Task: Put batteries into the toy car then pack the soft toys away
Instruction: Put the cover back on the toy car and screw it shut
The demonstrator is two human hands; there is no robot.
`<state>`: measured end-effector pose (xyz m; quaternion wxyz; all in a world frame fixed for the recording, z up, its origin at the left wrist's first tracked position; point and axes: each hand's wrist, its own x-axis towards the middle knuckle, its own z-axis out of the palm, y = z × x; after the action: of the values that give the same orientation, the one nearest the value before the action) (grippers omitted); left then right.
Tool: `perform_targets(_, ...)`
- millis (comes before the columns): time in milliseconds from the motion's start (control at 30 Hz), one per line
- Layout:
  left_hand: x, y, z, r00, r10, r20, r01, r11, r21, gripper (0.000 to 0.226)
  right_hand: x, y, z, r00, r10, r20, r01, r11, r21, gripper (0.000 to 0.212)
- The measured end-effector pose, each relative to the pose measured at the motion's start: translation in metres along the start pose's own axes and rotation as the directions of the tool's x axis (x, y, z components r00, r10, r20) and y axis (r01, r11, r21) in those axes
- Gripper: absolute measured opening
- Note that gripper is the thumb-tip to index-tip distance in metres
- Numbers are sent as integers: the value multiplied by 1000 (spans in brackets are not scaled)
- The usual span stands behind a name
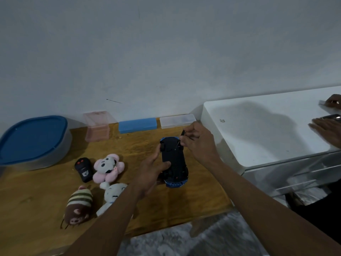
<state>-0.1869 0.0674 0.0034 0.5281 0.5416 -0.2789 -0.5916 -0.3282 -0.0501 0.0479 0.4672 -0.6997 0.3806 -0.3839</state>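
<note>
- The wooden counter (175, 209) carries a lidded tub (33, 141) far left and three soft toys (108, 168) near left, not yet packed.
- Your left hand (151, 172) grips the toy car (173, 159) belly-up, mid-counter.
- Your right hand (198, 140) pinches a small screwdriver (182, 133) at the car's far end; you seem to be on the battery cover, so keep the tip seated.
</note>
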Motion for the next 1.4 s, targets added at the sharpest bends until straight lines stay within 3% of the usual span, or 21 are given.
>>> perform_targets(500,-6,1,0,1000,6,-18,-6,1000,24,71,0,3,3,999,-36,17,37,997,-64,17)
perform_targets(767,-7,1,3,1000,16,-23,-15,1000,17,67,-5,1,3,988,-141,60,149,973,-177,22)
perform_targets(1000,-8,0,4,1000,10,-30,-10,1000,19,70,-5,0,4,966,-256,42,258,928,-268,6)
perform_targets(1300,-5,0,2,999,-6,-39,7,1000,22,70,-6,2,6,927,-366,77,369,860,-354,18)
perform_targets(1400,-4,0,2,999,-7,-37,8,999,34,69,-7,3,7,919,-388,61,381,844,-378,13)
